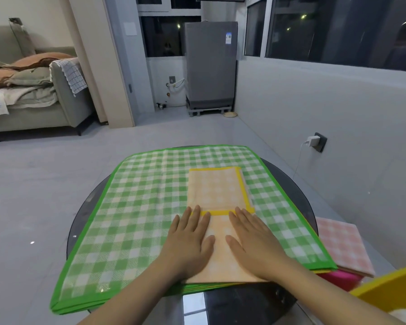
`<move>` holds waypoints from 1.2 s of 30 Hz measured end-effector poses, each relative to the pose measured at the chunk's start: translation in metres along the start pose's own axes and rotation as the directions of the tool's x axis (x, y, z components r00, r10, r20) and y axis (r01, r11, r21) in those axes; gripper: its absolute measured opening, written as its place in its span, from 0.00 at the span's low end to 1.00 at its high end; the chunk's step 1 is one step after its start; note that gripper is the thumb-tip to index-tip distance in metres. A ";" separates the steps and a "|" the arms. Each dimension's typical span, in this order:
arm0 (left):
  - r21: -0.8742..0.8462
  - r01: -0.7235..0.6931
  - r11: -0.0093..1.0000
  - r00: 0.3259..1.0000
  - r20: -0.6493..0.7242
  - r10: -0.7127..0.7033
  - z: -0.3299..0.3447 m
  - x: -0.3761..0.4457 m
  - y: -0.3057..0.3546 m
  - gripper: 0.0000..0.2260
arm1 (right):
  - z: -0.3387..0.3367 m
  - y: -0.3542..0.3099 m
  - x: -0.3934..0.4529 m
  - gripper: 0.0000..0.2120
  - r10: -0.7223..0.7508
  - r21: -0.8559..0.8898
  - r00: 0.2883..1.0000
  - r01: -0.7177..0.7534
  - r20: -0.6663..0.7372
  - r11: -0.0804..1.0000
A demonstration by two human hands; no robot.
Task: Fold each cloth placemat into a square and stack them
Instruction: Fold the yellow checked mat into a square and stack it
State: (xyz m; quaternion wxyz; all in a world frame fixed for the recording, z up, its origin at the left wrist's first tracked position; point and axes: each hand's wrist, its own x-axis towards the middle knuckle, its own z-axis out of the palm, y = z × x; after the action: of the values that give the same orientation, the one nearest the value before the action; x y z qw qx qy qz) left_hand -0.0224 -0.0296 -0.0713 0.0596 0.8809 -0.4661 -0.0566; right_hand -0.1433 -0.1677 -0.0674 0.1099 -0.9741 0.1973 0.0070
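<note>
Fingers of the left hand (189, 240) and the right hand (252, 238) lie straight and flat, palms down, pressing the near half of a folded orange-and-white checked cloth placemat with a yellow border (217, 195) at lower centre of the frame. No container is visible. The orange placemat forms a long narrow rectangle, its yellow-edged upper layer ending in a band just beyond the fingertips. It rests on an unfolded green-and-white checked placemat with a bright green border (131, 207), the top of a flat pile whose layered edges show at the near side. The pile covers a round dark glass table (298, 195). At lower right, beside the pile, lies a folded pink-and-white checked cloth (345, 245) over a magenta piece (338, 279).
</note>
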 end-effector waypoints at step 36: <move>-0.810 0.290 0.510 0.837 -0.044 -0.546 -0.027 0.068 -0.018 0.07 | -0.030 0.029 0.069 0.12 0.552 0.620 0.816 -0.347 -0.170 0.704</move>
State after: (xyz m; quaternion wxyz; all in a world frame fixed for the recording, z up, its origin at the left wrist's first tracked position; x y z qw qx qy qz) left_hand 0.0344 -0.0744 -0.0506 0.4859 0.8506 -0.1507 -0.1328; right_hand -0.0918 -0.2266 -0.0484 0.3503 -0.8028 0.4416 -0.1945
